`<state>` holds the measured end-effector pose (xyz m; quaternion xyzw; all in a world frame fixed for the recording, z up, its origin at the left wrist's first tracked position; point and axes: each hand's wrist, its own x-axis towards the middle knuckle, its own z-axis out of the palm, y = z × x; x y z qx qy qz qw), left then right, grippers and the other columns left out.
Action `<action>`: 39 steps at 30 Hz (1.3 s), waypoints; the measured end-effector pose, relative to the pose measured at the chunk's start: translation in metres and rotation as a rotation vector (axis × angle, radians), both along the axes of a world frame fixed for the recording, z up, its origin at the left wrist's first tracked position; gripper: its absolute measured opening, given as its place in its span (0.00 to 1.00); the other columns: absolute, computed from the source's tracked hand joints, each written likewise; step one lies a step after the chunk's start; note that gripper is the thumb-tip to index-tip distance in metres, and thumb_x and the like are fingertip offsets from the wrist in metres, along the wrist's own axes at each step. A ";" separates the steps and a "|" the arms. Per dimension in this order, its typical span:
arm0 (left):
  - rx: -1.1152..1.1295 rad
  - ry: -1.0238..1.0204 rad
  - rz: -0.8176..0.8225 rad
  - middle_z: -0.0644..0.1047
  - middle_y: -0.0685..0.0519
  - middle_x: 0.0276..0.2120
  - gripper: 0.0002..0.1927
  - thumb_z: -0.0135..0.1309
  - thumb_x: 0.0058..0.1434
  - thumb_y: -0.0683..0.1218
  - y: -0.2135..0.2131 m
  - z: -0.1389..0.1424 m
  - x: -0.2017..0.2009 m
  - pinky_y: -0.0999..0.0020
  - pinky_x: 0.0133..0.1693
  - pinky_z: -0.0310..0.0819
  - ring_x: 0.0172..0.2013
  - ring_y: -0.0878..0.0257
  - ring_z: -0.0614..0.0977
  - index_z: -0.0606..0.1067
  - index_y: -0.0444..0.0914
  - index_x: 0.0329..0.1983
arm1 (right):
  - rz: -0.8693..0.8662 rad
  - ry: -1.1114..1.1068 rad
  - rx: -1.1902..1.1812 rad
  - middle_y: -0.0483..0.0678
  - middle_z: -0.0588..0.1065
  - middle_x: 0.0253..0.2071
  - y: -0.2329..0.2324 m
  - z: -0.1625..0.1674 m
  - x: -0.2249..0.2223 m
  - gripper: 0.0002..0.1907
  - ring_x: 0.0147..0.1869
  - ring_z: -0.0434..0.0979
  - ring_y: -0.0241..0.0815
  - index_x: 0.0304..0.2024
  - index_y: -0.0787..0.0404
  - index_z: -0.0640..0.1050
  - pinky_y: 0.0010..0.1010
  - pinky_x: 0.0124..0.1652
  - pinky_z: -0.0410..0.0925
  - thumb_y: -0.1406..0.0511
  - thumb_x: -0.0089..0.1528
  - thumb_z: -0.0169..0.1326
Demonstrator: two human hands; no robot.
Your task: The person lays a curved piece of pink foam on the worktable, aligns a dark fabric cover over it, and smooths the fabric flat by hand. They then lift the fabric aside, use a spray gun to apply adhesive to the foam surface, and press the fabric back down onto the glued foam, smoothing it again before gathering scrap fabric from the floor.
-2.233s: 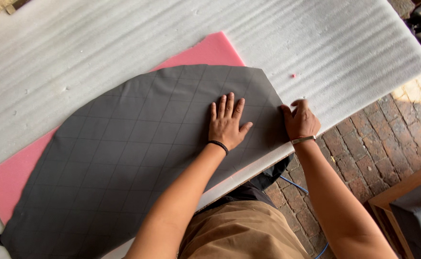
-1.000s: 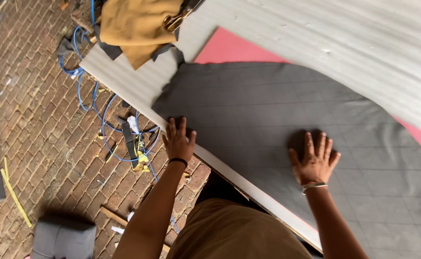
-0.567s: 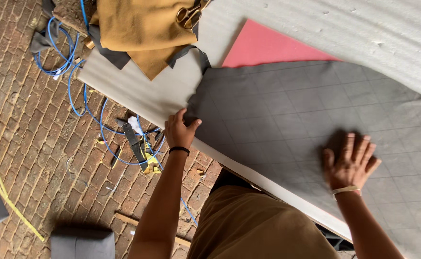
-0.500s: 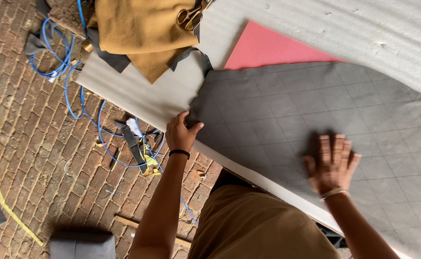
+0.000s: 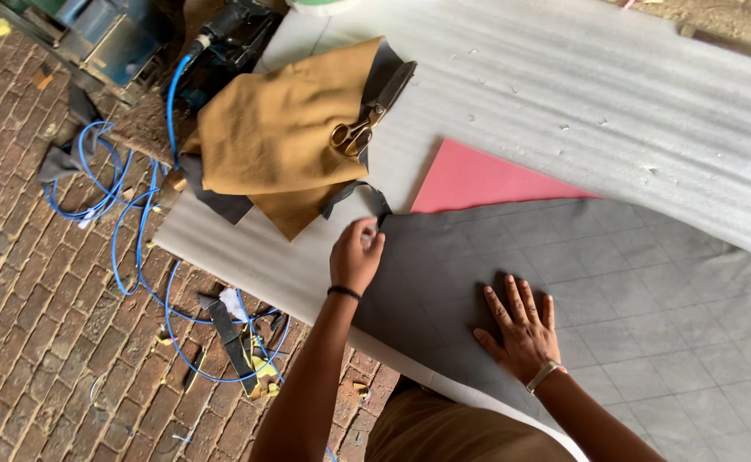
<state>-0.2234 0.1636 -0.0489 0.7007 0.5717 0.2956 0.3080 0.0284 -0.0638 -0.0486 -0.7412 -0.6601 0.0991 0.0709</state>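
Observation:
A large dark grey quilted fabric piece (image 5: 615, 291) lies on a white foam-covered table (image 5: 564, 94), over a pink foam sheet (image 5: 478, 181). My left hand (image 5: 357, 253) pinches the grey fabric's pointed left corner, near a thin dark strip that trails from it. My right hand (image 5: 521, 327) rests flat on the grey fabric, fingers spread, to the right of the left hand.
A mustard-brown cloth (image 5: 281, 137) with scissors (image 5: 367, 120) on it lies at the table's left end. Blue hose (image 5: 140, 231) coils over the brick floor (image 5: 42, 342) to the left, with a dark machine (image 5: 230, 34) at the top and scraps below the table edge.
The view has swung from the fabric's right end to its left end. My left hand moved along the edge up to the pointed corner and gripped it; my right hand slid left, still flat.

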 end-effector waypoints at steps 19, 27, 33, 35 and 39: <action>0.308 0.432 -0.791 0.61 0.42 0.72 0.33 0.51 0.64 0.61 -0.107 -0.016 0.125 0.40 0.68 0.48 0.70 0.42 0.60 0.66 0.46 0.71 | -0.334 0.101 -0.077 0.53 0.50 0.77 -0.052 0.027 0.014 0.40 0.80 0.46 0.53 0.73 0.45 0.60 0.54 0.72 0.41 0.41 0.62 0.49; 0.353 0.481 -0.779 0.60 0.44 0.74 0.33 0.49 0.64 0.62 -0.131 -0.014 0.120 0.41 0.69 0.47 0.72 0.44 0.59 0.65 0.50 0.72 | -0.848 0.010 -0.139 0.52 0.45 0.79 -0.175 0.048 0.077 0.43 0.82 0.40 0.51 0.76 0.44 0.55 0.54 0.72 0.36 0.37 0.63 0.43; 0.318 0.485 -0.697 0.59 0.46 0.76 0.34 0.47 0.66 0.63 -0.153 -0.021 0.123 0.39 0.71 0.46 0.75 0.45 0.57 0.64 0.51 0.74 | -1.246 0.007 -0.148 0.51 0.44 0.80 -0.291 0.057 0.133 0.44 0.83 0.38 0.50 0.77 0.42 0.53 0.54 0.72 0.36 0.36 0.63 0.41; 0.287 0.521 -0.635 0.56 0.45 0.76 0.35 0.47 0.65 0.64 -0.169 -0.020 0.136 0.37 0.70 0.44 0.75 0.43 0.55 0.63 0.50 0.75 | -1.330 0.041 -0.148 0.50 0.44 0.80 -0.327 0.061 0.153 0.45 0.83 0.38 0.49 0.77 0.41 0.53 0.53 0.73 0.36 0.35 0.62 0.41; 0.231 0.670 -0.608 0.51 0.42 0.77 0.38 0.47 0.64 0.66 -0.215 -0.016 0.179 0.35 0.68 0.41 0.75 0.41 0.51 0.60 0.51 0.75 | -1.389 0.099 -0.128 0.51 0.44 0.80 -0.374 0.060 0.184 0.45 0.82 0.38 0.50 0.76 0.41 0.54 0.53 0.72 0.36 0.36 0.60 0.44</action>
